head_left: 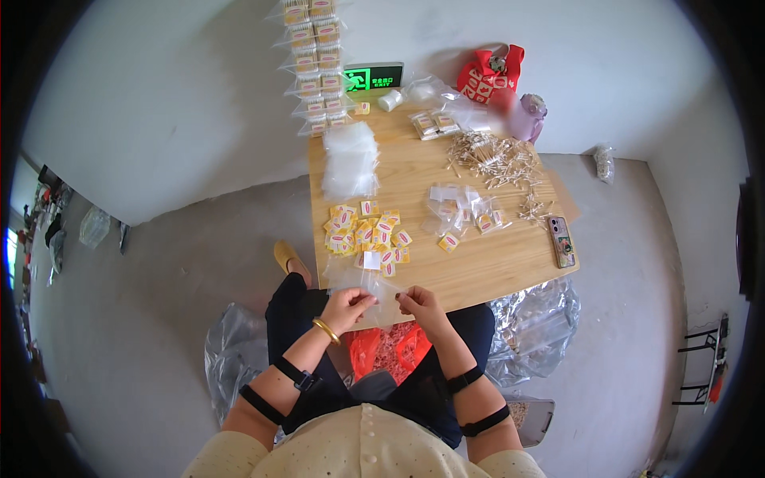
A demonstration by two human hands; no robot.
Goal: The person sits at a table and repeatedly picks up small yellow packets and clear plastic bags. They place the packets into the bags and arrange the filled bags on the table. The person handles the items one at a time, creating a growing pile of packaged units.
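Held a clear bag (384,310) in pinched fingers (367,302) of left hand (348,309) and right hand (425,310), lower centre, below yellow cards (365,232) nearer the left.

Your light-wood table (454,277) set before a pale wall (590,72), another pale wall (713,151) to your right, grey floor (617,263) spreading around you, green running-figure sign (373,77) by the table's far edge, bright light (11,248) at your far left
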